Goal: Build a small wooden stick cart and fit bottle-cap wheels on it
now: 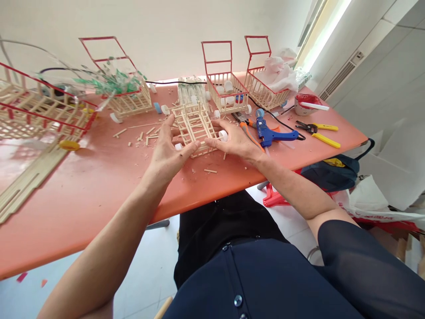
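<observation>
Between my two hands is a small cart frame (pixel 195 122) built of thin wooden sticks, with white round cap wheels at its sides. My left hand (pixel 171 148) grips its left side, the thumb on the near end. On the other side my right hand (pixel 234 141) closes around the frame, its thumb pointing inward beside a white cap wheel (pixel 223 135). Some fingers of both hands are hidden behind the sticks. Cut stick pieces (pixel 151 135) lie scattered on the orange table (pixel 116 190) left of the frame.
Miniature shopping carts with red handles (pixel 229 88) stand along the wall. To the right lie a blue glue gun (pixel 270 133), orange-handled pliers (pixel 249 130), yellow-handled wire strippers (pixel 318 130) and a cup of red paint (pixel 306 104). Long wooden sticks (pixel 31 177) lie at left.
</observation>
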`<state>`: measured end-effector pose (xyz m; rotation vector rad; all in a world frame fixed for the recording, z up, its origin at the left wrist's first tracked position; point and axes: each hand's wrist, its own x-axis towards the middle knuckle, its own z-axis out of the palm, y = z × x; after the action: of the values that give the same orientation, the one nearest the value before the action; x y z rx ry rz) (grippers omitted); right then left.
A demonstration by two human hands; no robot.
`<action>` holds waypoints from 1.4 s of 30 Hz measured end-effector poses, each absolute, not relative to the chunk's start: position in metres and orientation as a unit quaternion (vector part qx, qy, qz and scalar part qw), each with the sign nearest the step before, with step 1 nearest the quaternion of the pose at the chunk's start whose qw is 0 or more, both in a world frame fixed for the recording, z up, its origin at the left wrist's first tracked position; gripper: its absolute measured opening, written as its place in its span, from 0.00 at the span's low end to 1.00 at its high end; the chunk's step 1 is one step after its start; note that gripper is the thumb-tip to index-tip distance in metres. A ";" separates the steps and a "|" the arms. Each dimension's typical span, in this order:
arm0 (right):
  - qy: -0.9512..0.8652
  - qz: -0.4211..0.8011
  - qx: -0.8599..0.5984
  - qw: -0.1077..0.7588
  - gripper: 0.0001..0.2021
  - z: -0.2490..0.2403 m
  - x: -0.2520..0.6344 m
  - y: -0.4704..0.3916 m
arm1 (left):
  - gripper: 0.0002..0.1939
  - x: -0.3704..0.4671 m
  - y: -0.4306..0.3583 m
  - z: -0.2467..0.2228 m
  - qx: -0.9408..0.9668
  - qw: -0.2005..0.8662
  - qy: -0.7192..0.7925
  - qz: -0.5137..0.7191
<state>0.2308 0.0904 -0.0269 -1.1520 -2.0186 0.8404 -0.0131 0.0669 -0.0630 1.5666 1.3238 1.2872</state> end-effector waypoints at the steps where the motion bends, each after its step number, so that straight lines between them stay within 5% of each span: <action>1: -0.774 0.319 -0.438 0.327 0.51 -0.027 0.231 0.091 | 0.64 -0.013 0.067 -0.064 0.604 0.354 0.511 0.499; 42: -0.788 0.289 -0.450 0.304 0.36 -0.017 0.230 0.077 | 0.57 -0.026 0.058 -0.034 0.627 0.429 0.477 0.442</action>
<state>0.2300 0.0771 -0.0172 -1.1917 -2.0886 0.7654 -0.0263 0.0585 -0.0338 1.5653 1.1900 1.1042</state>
